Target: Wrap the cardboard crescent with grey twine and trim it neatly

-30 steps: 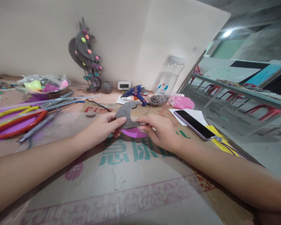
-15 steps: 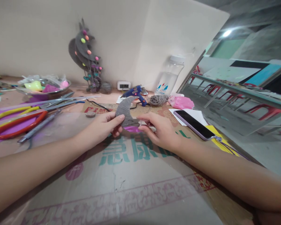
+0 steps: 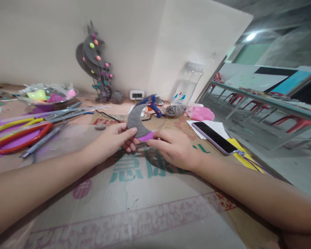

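A crescent moon shape [image 3: 137, 121] wound with grey yarn is upright above the cardboard. Its lower right end shows bare purple. My left hand [image 3: 119, 138] is closed on the crescent's left edge, thumb in front and fingers behind. My right hand [image 3: 175, 147] is closed beside the purple end, with thumb and fingers bent together. A dark grey length of yarn [image 3: 142, 144] runs under the crescent toward the right fingertips; the fingers partly hide what they grip. Behind the hands lies a ball of grey yarn [image 3: 175, 110].
A blue glue gun [image 3: 155, 108], small clock [image 3: 137, 94] and water bottle [image 3: 186, 84] stand behind. Scissors [image 3: 23, 140] and a metal bowl [image 3: 48, 100] are at left, a phone [image 3: 214, 138] at right. A decorated moon ornament [image 3: 97, 62] is at the back wall.
My right hand has turned over and its fingers have moved down and left below the crescent. More of the purple end shows now. My left hand has hardly moved.
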The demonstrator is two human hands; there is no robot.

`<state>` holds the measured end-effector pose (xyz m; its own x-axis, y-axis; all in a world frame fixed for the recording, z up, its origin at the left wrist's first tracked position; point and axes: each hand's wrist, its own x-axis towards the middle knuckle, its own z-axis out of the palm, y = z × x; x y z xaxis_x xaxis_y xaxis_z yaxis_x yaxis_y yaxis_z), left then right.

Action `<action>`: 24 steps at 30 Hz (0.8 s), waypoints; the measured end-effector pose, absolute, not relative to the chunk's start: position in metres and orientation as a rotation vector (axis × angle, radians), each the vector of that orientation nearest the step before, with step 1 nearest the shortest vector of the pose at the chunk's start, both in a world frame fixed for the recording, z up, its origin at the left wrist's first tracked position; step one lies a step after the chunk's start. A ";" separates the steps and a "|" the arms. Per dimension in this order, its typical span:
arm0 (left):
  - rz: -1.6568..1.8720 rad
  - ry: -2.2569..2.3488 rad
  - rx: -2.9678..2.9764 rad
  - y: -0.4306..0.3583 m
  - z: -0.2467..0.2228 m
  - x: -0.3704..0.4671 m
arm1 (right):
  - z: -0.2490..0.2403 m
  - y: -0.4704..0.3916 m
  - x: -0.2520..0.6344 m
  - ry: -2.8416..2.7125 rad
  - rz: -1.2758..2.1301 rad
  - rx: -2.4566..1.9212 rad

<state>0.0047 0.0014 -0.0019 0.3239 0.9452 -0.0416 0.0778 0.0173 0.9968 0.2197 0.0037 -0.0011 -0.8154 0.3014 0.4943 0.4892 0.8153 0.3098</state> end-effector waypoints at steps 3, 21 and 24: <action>0.902 1.009 1.407 0.002 -0.004 0.004 | -0.002 0.005 0.220 -2.543 -0.603 -0.598; 0.951 0.999 1.209 0.002 -0.003 0.005 | 0.003 0.003 0.219 -2.577 -0.748 -0.533; 0.947 0.969 1.240 0.002 -0.003 0.005 | 0.004 0.003 0.220 -2.587 -0.769 -0.517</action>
